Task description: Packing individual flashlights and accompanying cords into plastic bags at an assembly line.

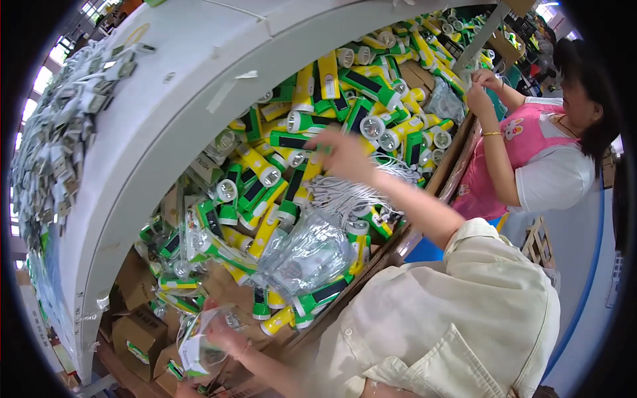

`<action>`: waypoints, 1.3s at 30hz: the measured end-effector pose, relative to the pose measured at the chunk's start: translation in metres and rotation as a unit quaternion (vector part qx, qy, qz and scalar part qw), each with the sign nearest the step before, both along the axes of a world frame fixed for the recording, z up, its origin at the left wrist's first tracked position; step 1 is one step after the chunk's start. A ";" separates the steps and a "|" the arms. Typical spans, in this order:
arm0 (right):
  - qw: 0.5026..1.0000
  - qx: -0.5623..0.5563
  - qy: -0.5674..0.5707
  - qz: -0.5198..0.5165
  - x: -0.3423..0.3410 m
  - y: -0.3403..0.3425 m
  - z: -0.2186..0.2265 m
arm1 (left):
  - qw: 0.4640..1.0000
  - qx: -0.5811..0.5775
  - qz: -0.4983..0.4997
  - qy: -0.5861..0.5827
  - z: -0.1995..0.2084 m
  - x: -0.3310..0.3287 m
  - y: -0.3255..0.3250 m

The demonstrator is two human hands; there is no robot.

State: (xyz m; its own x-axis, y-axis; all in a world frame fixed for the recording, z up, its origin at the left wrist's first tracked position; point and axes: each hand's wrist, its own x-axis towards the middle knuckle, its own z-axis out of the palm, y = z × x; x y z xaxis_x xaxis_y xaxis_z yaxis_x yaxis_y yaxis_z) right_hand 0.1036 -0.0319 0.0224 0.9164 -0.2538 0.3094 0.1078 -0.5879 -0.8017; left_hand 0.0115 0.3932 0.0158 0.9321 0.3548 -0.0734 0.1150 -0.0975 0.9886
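Observation:
My right hand (348, 158) reaches over a heap of yellow and green flashlights (265, 171), many with dark panels. Motion blurs its fingers, near a green flashlight (288, 140) and a bundle of white cables (338, 192). My left hand (227, 333), lower down, has its fingers closed on a clear plastic bag (199, 345) with something white and green in it; the contents are hard to make out. Part of another hand (189, 389) shows at the bottom edge below the bag; I cannot tell whose.
Crumpled clear bags (308, 255) lie on the flashlights. A curved white shelf (152, 79) overhangs the left side, with many white cable plugs (73, 126) on top. Cardboard boxes (138, 341) stand at lower left. A co-worker in a pink apron (488, 162) is at right.

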 end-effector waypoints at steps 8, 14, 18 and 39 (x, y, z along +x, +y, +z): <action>0.932 -0.200 0.285 -0.103 0.031 -0.140 0.028 | 0.877 -0.278 -0.392 -0.017 -0.063 0.020 -0.116; 0.920 -0.219 0.324 -0.013 0.039 -0.149 0.025 | 0.898 -0.295 -0.301 0.127 -0.042 0.025 -0.203; 0.962 -0.042 0.264 0.053 0.027 -0.152 0.021 | 0.871 -0.254 -0.398 0.133 -0.053 0.034 -0.218; 0.953 0.014 -0.216 0.211 -0.108 -0.059 0.026 | 0.691 -0.658 -0.277 0.112 0.002 0.033 -0.284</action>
